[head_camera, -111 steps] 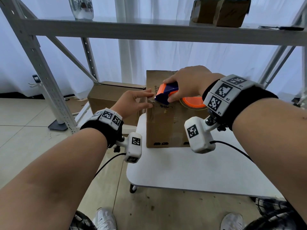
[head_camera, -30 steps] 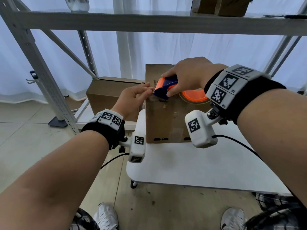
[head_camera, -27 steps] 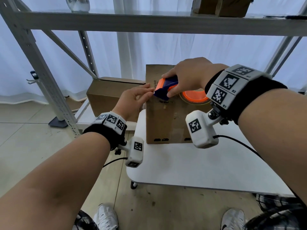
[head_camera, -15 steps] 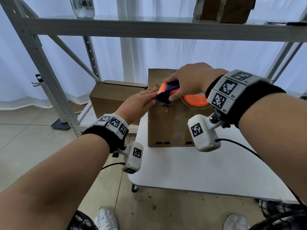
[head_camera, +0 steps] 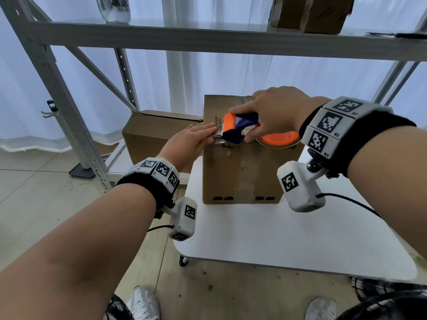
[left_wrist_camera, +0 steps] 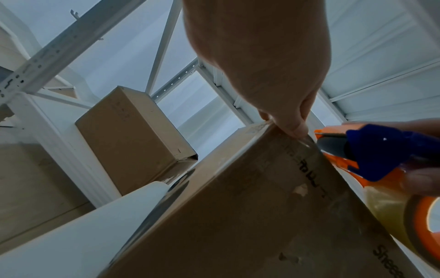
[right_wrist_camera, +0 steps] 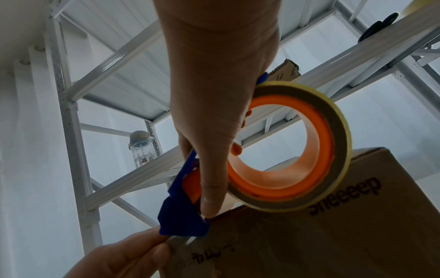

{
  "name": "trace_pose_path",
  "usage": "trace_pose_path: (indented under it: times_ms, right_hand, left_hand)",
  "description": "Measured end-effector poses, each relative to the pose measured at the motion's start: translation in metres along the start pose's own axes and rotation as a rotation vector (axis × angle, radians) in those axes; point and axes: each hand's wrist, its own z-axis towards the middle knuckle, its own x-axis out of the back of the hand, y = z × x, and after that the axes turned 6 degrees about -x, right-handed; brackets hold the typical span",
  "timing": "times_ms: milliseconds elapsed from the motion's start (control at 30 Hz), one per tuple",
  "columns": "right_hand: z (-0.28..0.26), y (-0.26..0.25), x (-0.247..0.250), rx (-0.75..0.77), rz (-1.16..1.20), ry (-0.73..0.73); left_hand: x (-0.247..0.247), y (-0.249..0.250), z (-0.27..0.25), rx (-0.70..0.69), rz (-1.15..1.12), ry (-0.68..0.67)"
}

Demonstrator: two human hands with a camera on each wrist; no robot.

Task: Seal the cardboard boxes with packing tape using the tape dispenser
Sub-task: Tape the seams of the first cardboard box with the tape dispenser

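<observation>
While right hand (head_camera: 272, 112) grips the dispenser (head_camera: 238, 129), left hand (head_camera: 189, 144) seemingly presses tape.

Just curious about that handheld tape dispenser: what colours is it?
Dark blue and orange plastic tape dispenser, best seen in the head view.

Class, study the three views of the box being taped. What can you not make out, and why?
- Head view: the box top seam, hidden by the right hand and tape dispenser.
- Left wrist view: the left hand fingertips, hidden behind the palm.
- Right wrist view: the shelf box's lettering, too small.
</observation>
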Motion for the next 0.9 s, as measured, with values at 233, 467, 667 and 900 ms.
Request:
trace_pose_path:
  times_ms: [233, 467, 667, 900]
  right_hand:
    - [-0.001, 0.000, -0.002, 0.013, -0.023, 0.023]
    - [-0.006, 0.000, 0.002, 0.021, -0.030, 0.058]
    - [-0.008, -0.004, 0.002, 0.021, -0.049, 0.042]
    - [-0.008, -0.011, 0.010, 0.045, -0.142, 0.065]
  left_hand:
    - [-0.001, 0.004, -0.001, 0.031, 0.052, 0.011]
    - [0.000, 0.007, -0.001, 0.062, 0.055, -0.006]
    - [0.013, 0.014, 0.007, 0.117, 0.128, -0.141]
    - [0.025, 0.024, 0.010, 0.145, 0.191, -0.210]
